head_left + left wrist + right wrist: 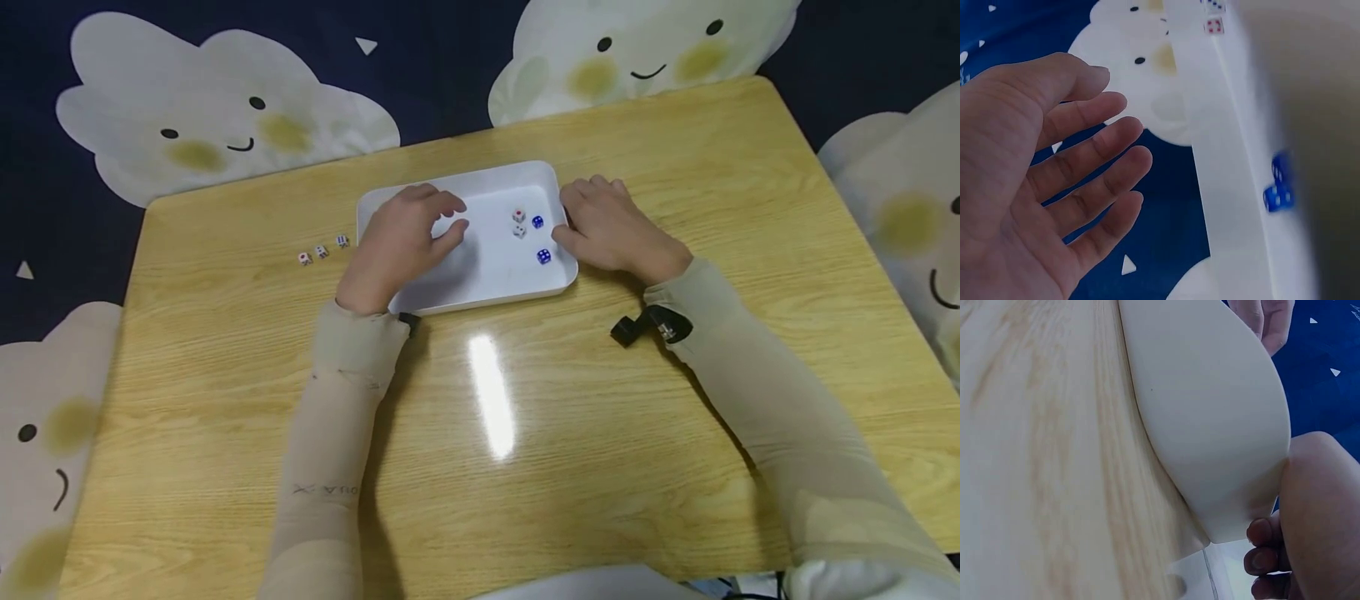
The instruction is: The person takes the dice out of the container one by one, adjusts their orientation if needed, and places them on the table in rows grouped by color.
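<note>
A white tray (487, 271) lies on the wooden table. My right hand (615, 233) grips its right end wall; in the right wrist view the thumb lies over the rim and curled fingers (1264, 561) sit against the outside. Above the tray's left part hovers my left hand (401, 237), fingers loosely bent, with nothing in it. Toward the right side of the tray are two white dice, one with a red dot (519, 215) and one below it (520, 232), plus an upper blue die (537, 222) and a lower blue die (543, 257).
Three white dice stand in a slanting row left of the tray, the middle die (322, 251) among them. Behind the table (225, 417) hangs dark blue cloth with smiling clouds (225, 108). A bright light reflection (491, 396) shows on the wood in front of the tray.
</note>
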`<state>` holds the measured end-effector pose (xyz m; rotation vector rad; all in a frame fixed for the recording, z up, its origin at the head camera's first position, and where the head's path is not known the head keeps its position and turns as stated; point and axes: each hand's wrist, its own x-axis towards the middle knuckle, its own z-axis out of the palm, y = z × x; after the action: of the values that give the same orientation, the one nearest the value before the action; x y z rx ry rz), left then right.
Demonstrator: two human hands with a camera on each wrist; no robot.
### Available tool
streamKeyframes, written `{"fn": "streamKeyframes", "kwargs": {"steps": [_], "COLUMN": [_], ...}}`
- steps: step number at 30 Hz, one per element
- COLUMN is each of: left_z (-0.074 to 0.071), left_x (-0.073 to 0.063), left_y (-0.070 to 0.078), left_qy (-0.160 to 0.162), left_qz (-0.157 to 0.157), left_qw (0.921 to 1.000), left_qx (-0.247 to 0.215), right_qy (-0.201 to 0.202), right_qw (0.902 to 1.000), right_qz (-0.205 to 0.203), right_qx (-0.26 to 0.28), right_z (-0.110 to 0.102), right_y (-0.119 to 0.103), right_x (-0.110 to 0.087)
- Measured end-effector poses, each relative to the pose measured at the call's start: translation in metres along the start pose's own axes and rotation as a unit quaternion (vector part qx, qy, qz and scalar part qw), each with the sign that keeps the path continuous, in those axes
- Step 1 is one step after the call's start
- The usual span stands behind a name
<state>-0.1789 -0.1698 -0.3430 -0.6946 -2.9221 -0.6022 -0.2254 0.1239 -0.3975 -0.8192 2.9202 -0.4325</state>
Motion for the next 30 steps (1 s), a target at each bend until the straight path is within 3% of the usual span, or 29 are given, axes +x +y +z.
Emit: {"fn": "streamKeyframes", "kwargs": {"steps": [18, 30], "left_z": [0.016, 0.034], "left_x": [0.019, 0.024], "left_y": [0.019, 0.031], "left_qy": [-0.011, -0.022], "left_qz": [0.020, 0.048], "left_qw": [0.9997, 0.9983], "left_qx": [0.002, 0.023], "right_qy": [0.007, 0.007], "right_qw": [0.9999, 0.9999], "right_qz": [-0.008, -0.010], "right_qx": [-0.003, -0.003], "right_z": [0.001, 0.003], "right_y": [0.001, 0.002], "right_x": [0.000, 0.000]}}
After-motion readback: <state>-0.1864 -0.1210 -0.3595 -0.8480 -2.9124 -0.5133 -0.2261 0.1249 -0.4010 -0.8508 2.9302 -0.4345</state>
